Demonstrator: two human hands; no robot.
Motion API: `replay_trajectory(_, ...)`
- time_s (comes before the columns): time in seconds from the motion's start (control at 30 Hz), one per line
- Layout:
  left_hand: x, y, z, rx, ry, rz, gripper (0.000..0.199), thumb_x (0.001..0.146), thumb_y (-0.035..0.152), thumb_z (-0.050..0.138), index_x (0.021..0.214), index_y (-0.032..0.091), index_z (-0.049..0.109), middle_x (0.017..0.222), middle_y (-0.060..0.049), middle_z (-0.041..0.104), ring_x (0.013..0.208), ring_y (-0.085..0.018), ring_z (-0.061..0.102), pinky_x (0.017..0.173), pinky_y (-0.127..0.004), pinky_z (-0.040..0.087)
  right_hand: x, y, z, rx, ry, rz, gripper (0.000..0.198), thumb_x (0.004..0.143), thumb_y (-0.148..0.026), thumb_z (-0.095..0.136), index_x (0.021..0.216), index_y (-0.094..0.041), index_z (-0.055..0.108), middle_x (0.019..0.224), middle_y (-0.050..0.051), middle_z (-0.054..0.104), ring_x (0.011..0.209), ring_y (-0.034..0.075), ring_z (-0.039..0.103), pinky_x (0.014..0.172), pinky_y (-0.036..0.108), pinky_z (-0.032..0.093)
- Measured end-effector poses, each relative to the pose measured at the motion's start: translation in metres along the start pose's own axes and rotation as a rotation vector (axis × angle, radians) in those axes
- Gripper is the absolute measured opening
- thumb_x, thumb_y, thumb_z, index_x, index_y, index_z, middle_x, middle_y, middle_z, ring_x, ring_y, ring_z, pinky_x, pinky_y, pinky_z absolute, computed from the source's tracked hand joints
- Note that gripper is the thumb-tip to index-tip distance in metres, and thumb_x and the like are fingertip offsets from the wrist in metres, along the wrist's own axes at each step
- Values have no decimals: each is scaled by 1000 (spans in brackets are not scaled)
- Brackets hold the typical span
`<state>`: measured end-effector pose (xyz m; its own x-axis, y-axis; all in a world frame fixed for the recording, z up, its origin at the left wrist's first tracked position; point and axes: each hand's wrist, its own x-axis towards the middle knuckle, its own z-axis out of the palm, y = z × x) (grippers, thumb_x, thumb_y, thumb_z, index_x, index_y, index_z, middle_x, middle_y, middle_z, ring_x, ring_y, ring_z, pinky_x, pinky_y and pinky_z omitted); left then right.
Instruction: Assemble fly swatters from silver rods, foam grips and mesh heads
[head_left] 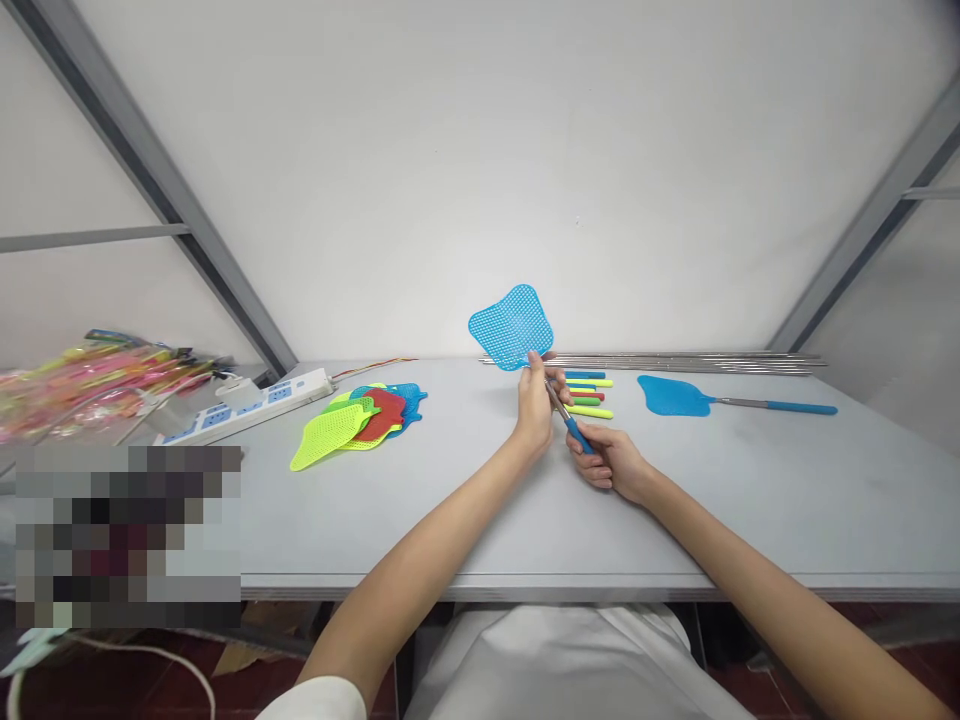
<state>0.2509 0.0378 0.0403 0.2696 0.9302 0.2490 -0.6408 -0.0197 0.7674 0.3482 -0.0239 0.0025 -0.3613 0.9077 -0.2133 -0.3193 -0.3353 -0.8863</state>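
A blue fly swatter with a perforated head is held up over the middle of the table. Just below its head, my left hand is closed around the neck and metal rod. My right hand grips the blue handle at the lower end, so the swatter tilts up and to the left. Behind my hands lie several coloured handle grips in blue, yellow, red and green, partly hidden. A second blue fly swatter, with rod and handle attached, lies flat to the right.
On the left, loose swatter heads in yellow, green, red and blue overlap in a pile. Thin metal rods lie along the wall. A white power strip and bagged colourful items occupy the far left, near a pixelated patch.
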Motion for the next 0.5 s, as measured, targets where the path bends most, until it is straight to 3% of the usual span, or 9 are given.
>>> replay_trajectory(0.13,3,5,-3,-14,66,24,42,70,56,34,80,17,47,51,4,41,37,-4,37,39,-17,32,-2,-1,1,-27,-24,21,29,74,-43,37,62,-16,40,42,-8,21,31,3,14,26,15,11)
replay_trajectory(0.5,4,2,-7,-7,28,-12,38,71,53,36,68,16,45,48,4,39,40,-5,40,42,-18,33,-1,2,-2,-33,-29,-6,30,74,-43,37,61,-17,40,41,-8,21,30,3,14,26,15,12)
